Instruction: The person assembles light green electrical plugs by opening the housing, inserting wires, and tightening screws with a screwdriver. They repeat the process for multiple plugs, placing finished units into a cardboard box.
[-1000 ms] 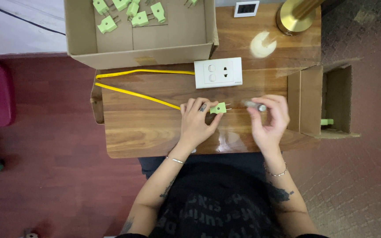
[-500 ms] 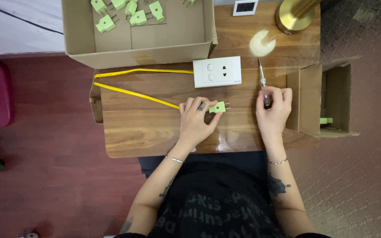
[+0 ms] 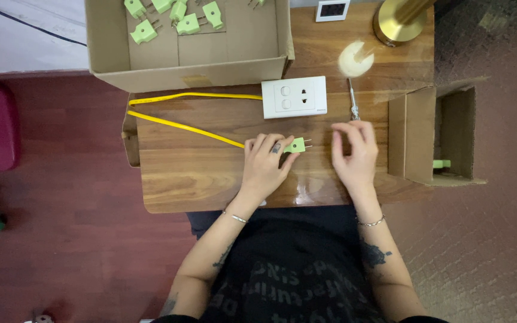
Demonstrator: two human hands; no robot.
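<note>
A yellow cable runs across the wooden table into a green plug, which the left hand pinches at its fingertips, long axis level, 2 prongs pointing right. The right hand is loosely open, fingertips at the screwdriver lying lengthwise away.

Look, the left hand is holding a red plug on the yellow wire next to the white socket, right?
Not quite: the plug in the left hand is light green, not red, as the head view shows. It does sit on the yellow wire, near the white socket.
</note>
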